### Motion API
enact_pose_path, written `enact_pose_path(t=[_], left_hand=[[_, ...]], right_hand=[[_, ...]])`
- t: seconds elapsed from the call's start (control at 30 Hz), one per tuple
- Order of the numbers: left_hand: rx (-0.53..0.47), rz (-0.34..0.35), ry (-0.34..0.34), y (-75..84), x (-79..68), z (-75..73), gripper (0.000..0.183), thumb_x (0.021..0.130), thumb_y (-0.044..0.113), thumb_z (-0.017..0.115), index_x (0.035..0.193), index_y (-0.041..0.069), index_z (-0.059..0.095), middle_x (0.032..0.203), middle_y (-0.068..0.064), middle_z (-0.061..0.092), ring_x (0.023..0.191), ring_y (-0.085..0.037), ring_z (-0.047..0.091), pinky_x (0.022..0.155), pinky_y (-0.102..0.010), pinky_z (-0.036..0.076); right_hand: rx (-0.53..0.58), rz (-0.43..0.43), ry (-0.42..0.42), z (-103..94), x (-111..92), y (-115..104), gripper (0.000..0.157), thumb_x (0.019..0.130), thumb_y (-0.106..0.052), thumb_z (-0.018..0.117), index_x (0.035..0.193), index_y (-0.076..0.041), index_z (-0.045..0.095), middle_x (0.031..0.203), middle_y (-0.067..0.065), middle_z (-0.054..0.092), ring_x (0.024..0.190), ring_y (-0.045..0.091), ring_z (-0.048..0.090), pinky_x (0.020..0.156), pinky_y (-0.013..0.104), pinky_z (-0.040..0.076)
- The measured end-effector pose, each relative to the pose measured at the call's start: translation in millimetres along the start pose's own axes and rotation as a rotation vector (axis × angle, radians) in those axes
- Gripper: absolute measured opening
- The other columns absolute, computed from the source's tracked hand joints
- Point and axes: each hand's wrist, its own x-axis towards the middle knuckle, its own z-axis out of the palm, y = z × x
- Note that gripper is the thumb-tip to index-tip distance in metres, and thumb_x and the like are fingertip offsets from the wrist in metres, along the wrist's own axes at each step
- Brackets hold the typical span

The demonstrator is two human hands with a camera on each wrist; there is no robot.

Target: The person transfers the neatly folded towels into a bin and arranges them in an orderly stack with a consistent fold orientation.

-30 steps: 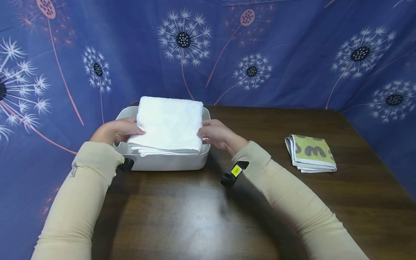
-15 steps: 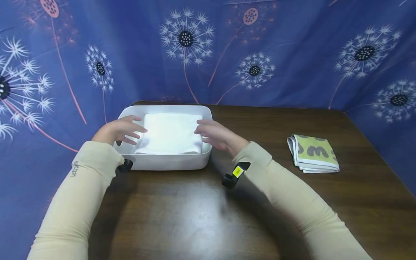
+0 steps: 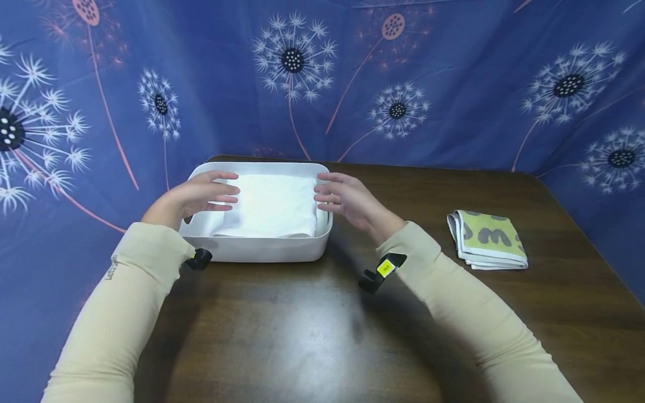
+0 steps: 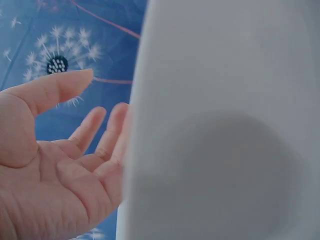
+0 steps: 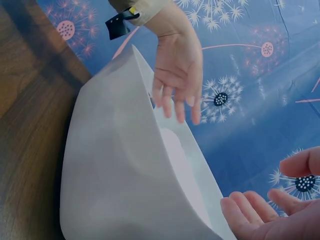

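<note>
White towel (image 3: 277,204): inside white bin (image 3: 262,250), between left hand (image 3: 194,194) and right hand (image 3: 355,201) | bin's long axis: left-to-right | both hands: fingers extended, gripping nothing | towel contact: not clearly visible

A deep blue fabric hanging (image 3: 216,95), printed with white dandelion heads (image 3: 293,60) that have dark, white-dotted centres, and with coral-pink flower heads (image 3: 393,26) on long thin stems, fills the background behind the table and down both its sides, with soft creases running through the cloth. In front of it lies a dark brown wood-grained table (image 3: 242,330) with a rounded far right corner and a right edge that slants outward toward the viewer. A whitish patch of reflected light (image 3: 311,336) glows on its glossy near surface.
</note>
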Motion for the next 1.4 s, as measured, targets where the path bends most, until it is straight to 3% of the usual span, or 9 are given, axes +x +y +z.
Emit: enact_pose_path(t=[0.17, 0.33, 0.57, 0.77, 1.07, 1.4], left_hand=[[-0.096, 0.074, 0.002, 9.9, -3.3, 10.1, 0.063, 0.092, 0.012, 0.057, 0.144, 0.002, 0.022, 0.143, -0.02, 0.027, 0.127, -0.038, 0.037, 0.097, -0.039, 0.041], [-0.13, 0.122, -0.018, 16.6, -4.4, 20.9, 0.06, 0.091, 0.01, 0.059, 0.141, 0.001, 0.027, 0.139, -0.021, 0.03, 0.124, -0.035, 0.041, 0.095, -0.035, 0.043], [-0.162, 0.164, -0.036, 24.2, -2.3, 34.6, 0.056, 0.091, 0.008, 0.058, 0.139, 0.0, 0.03, 0.132, -0.019, 0.038, 0.119, -0.033, 0.045, 0.098, -0.039, 0.041], [-0.193, 0.201, -0.053, 32.9, -0.1, 46.1, 0.053, 0.091, 0.006, 0.058, 0.137, -0.001, 0.033, 0.124, -0.016, 0.044, 0.111, -0.027, 0.051, 0.098, -0.04, 0.04], [-0.235, 0.219, -0.051, 46.7, 0.9, 61.1, 0.049, 0.091, 0.003, 0.057, 0.135, 0.0, 0.036, 0.12, -0.015, 0.048, 0.109, -0.028, 0.053, 0.095, -0.04, 0.043], [-0.258, 0.212, -0.066, 57.7, 5.8, 79.4, 0.049, 0.092, 0.0, 0.054, 0.137, 0.0, 0.036, 0.135, -0.024, 0.038, 0.118, -0.036, 0.045, 0.094, -0.04, 0.044]], right_hand=[[-0.009, -0.02, 0.01, -3.5, -6, -2, 0.042, 0.096, -0.002, 0.044, 0.137, 0.003, 0.038, 0.133, 0.029, 0.042, 0.119, 0.037, 0.046, 0.096, 0.04, 0.043], [-0.021, -0.046, 0.028, -8.6, -10, -2, 0.045, 0.092, -0.001, 0.049, 0.136, 0.004, 0.039, 0.128, 0.029, 0.045, 0.114, 0.035, 0.049, 0.096, 0.041, 0.042], [-0.032, -0.073, 0.045, -19.3, -13, -1, 0.045, 0.091, -0.001, 0.051, 0.135, 0.005, 0.039, 0.115, 0.023, 0.051, 0.096, 0.025, 0.057, 0.098, 0.045, 0.039], [-0.04, -0.094, 0.061, -24.5, -18, -2, 0.039, 0.092, 0.0, 0.05, 0.13, 0.004, 0.043, 0.109, 0.02, 0.052, 0.091, 0.022, 0.057, 0.096, 0.045, 0.041], [-0.05, -0.1, 0.08, -32.9, -21, -7, 0.04, 0.093, 0.0, 0.048, 0.132, 0.004, 0.041, 0.104, 0.014, 0.053, 0.096, 0.026, 0.056, 0.092, 0.039, 0.046], [-0.053, -0.12, 0.099, -42.9, -26, -10, 0.036, 0.093, -0.001, 0.049, 0.128, 0.002, 0.044, 0.099, 0.012, 0.055, 0.087, 0.021, 0.058, 0.085, 0.034, 0.05]])
